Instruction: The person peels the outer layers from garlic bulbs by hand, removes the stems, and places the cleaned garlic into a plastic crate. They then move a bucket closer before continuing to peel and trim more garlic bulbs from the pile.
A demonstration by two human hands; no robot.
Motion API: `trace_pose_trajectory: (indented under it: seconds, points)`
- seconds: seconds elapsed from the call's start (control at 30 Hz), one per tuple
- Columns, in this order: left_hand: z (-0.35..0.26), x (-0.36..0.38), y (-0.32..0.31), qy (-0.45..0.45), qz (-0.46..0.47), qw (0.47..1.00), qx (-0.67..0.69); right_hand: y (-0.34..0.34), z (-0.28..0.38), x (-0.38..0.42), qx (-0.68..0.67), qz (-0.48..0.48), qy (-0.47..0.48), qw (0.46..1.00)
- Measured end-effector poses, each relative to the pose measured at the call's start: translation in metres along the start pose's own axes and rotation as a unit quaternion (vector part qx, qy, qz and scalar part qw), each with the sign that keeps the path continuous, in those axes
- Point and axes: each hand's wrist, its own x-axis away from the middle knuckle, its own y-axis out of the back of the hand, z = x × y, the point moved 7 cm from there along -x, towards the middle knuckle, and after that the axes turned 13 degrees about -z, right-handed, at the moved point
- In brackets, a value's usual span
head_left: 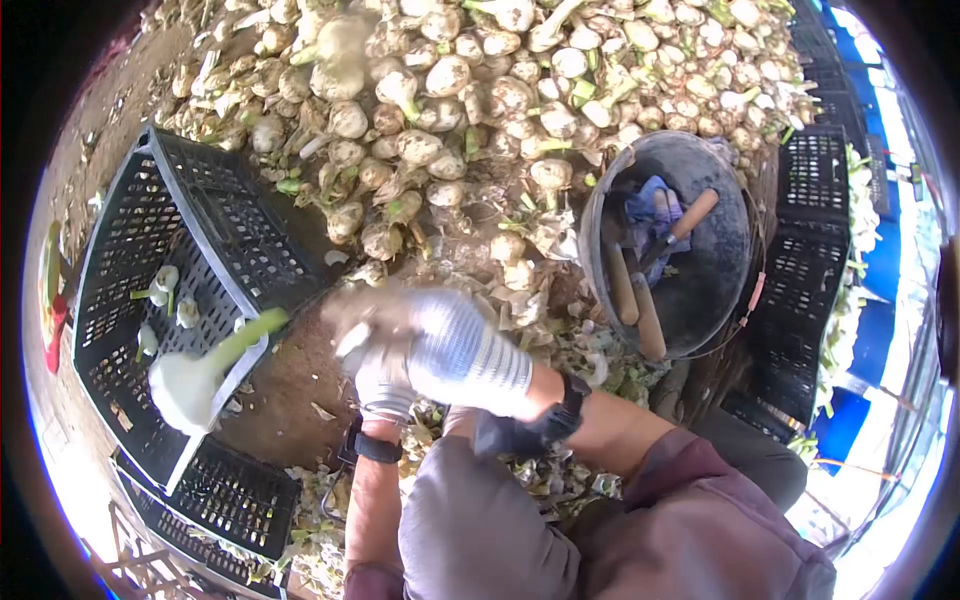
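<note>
My right hand (455, 350), in a white knitted glove, is curled closed in front of my knees. Beside and partly beneath it is my left hand (383, 385), gloved too, its fingers hidden and smeared by motion. A brownish blur with a pale patch lies at the fingers, too smeared to name. Left of the hands, a clean white garlic bulb (184, 392) with a green stem overlaps the rim of a black plastic crate (225, 250), apparently in mid-air. Several smaller white bulbs (187, 312) lie inside that crate.
A heap of soil-covered garlic bulbs (420, 148) spreads ahead. At right stands a dark bucket (715, 290) holding wooden-handled tools (692, 214) and a bluish cloth (655, 205). Black crates (800, 290) line the right side; another crate (240, 495) is at lower left. Peeled skins (570, 345) litter the ground.
</note>
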Motion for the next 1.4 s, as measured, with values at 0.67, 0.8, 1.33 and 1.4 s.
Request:
trace_pose_trajectory:
  seconds: [0.67, 0.8, 1.33, 1.4]
  points:
    - [-0.116, -0.038, 0.211, 0.055, -0.012, 0.685, 0.727, 0.093, -0.118, 0.052, -0.196, -0.104, -0.475, 0.852]
    - [-0.113, -0.031, 0.221, 0.039, -0.089, 0.749, 0.655, 0.082, -0.102, 0.043, -0.139, -0.169, -0.407, 0.887]
    - [-0.106, -0.013, 0.237, -0.081, -0.237, 0.862, 0.440, 0.077, -0.098, 0.038, -0.030, -0.155, -0.302, 0.940]
    - [-0.116, -0.001, 0.250, -0.179, -0.339, 0.847, 0.368, 0.076, -0.096, 0.037, 0.059, -0.149, -0.298, 0.941]
